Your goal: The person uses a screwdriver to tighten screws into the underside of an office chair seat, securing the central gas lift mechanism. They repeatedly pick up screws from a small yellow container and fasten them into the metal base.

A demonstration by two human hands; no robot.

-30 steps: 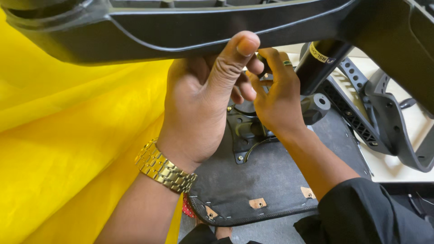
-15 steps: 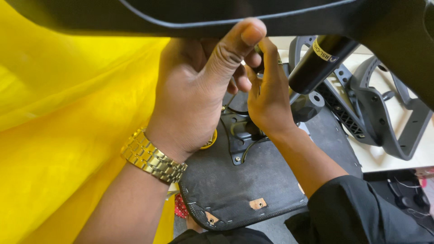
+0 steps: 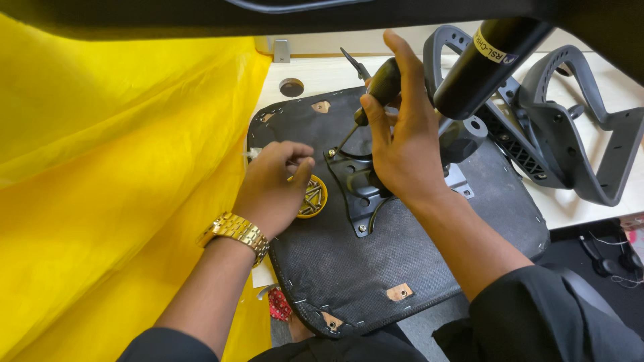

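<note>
Two hands: both at work on the upturned chair seat [image 3: 402, 268], which lies underside-up on the pale table [image 3: 322, 70].
Right hand [image 3: 402, 144]: grip clamped around the black handle of a screwdriver [image 3: 376, 94]; the shaft slants down to a corner of the metal mounting plate [image 3: 362, 184].
Left hand [image 3: 275, 184]: fingers curled together over the small yellow dish of screws [image 3: 314, 198], just beside the plate; whether a screw is pinched between them I cannot tell.
Wrist: a gold watch [image 3: 235, 231] sits on the left arm.
Mounting plate: bolted near the middle of the seat, with a gas cylinder [image 3: 486, 57] rising from it towards the camera.
Surroundings: yellow cloth [image 3: 114, 181] hangs on the left; grey plastic armrest parts [image 3: 577, 134] lie on the table to the right.
Doing it well: I would judge that the driver tip should sit square in the screw head and the shaft stand nearer upright before turning, so it does not slip and scar the plate.
Care: the dish sits close to the seat edge, so a light touch there seems wise.
</note>
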